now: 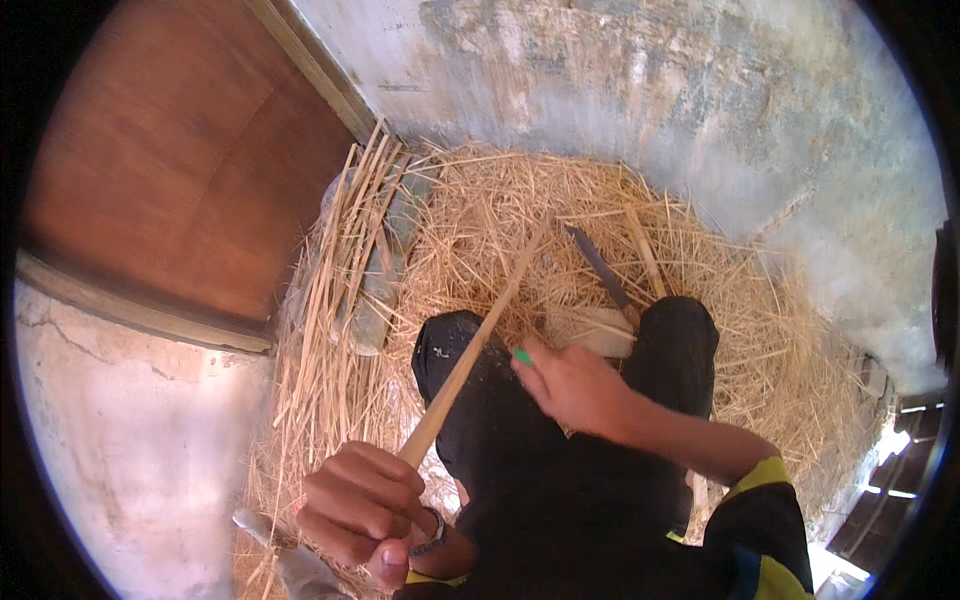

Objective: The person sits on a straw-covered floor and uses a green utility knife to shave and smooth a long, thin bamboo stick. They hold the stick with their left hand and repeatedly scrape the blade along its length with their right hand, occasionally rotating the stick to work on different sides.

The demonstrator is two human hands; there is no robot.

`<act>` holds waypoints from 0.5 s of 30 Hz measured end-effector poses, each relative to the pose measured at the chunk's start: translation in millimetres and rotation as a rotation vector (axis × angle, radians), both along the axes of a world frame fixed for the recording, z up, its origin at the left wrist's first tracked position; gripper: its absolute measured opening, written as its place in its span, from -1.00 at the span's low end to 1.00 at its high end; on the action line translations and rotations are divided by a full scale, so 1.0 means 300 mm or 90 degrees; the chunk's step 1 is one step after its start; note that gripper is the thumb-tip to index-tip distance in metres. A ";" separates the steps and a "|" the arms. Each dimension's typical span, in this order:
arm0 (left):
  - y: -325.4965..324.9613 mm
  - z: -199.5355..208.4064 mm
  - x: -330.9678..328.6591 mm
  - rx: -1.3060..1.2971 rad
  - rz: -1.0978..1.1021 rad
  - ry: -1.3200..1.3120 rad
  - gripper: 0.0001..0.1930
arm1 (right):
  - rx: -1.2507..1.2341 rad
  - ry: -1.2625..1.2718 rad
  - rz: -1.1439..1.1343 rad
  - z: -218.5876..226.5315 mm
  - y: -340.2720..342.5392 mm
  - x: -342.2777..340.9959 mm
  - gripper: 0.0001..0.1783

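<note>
A long, thin bamboo strip slants up across my left thigh toward the straw. Its near end sits in the closed fist of my left hand. My right hand is closed over my lap, to the right of the strip. A small green piece shows at its thumb and fingertips; whether it is a handle or a wrapping I cannot tell. Beyond my right knee lies a dark-bladed knife, its brown handle toward me. A pale block rests between my knees.
Straw-like shavings cover the floor. A bundle of long split strips lies at the left, beside greyish-green slabs. Another strip lies right of the knife. A stained wall and a brown door panel close off the far side and left.
</note>
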State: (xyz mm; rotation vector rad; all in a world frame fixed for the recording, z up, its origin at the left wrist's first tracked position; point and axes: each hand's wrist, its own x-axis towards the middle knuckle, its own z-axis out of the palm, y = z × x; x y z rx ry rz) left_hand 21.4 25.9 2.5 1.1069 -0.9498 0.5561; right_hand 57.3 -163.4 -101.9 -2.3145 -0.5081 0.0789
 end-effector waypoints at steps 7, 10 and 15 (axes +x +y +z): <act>0.003 -0.007 -0.005 -0.002 0.002 -0.009 -0.49 | -0.010 0.029 -0.035 -0.027 0.037 -0.011 -0.70; 0.033 -0.013 -0.013 0.005 0.004 0.001 -0.48 | 0.023 0.012 0.028 0.025 0.035 -0.035 -0.70; 0.014 -0.013 -0.014 -0.005 -0.009 0.014 -0.47 | 0.009 0.064 0.006 0.002 0.034 -0.025 -0.67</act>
